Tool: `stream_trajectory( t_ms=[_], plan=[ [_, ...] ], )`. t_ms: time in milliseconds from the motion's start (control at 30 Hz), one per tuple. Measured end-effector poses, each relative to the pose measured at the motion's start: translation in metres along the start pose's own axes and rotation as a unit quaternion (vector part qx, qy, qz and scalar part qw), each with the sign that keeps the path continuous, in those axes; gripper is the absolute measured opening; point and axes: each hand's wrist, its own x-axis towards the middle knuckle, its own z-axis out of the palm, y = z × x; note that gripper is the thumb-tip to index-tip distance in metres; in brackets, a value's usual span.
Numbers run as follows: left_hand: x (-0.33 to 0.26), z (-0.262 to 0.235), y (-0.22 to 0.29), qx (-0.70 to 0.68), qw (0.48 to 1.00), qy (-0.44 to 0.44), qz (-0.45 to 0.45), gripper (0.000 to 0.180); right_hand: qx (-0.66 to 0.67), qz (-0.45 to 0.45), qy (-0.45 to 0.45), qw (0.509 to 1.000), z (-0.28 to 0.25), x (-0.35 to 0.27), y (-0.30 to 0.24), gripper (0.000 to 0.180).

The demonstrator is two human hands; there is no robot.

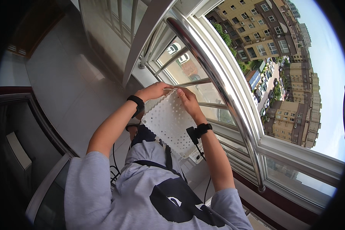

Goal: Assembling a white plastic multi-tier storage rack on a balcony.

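Basket [168,122] beside the railing [218,74] looked light, fairly stiff and best held by its rim, which left hand [154,91] and right hand [189,102] grasped.

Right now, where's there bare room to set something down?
Best patch: the pale floor, between the left arm, the dark frame and the wall. Crowded right of that: left hand and right hand hold the white basket beside the metal railing. A black cord shows between left arm and shirt.
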Motion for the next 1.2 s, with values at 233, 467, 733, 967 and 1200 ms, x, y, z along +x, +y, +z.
stream_trajectory(
  t_ms=[233,467,733,967,1200],
  plan=[
    [0.004,-0.002,-0.001,0.110,0.994,-0.023,-0.001,0.033,-0.035,-0.033,0.017,0.999,0.013,-0.003,0.017,0.052],
    [0.002,-0.004,0.014,0.052,0.998,-0.040,-0.025,0.033,-0.024,-0.035,0.028,0.999,0.006,0.000,0.012,0.052],
    [0.017,-0.005,0.035,-0.153,0.973,-0.052,-0.165,0.037,-0.002,0.036,0.013,0.999,-0.003,0.010,0.007,0.055],
    [0.019,-0.008,0.051,-0.118,0.983,-0.100,-0.098,0.061,0.006,0.050,0.035,0.998,-0.016,0.016,0.008,0.055],
    [0.030,-0.067,0.071,-0.003,0.989,-0.090,-0.117,0.063,-0.103,0.001,0.124,0.987,-0.084,-0.103,-0.094,0.037]
  ],
)
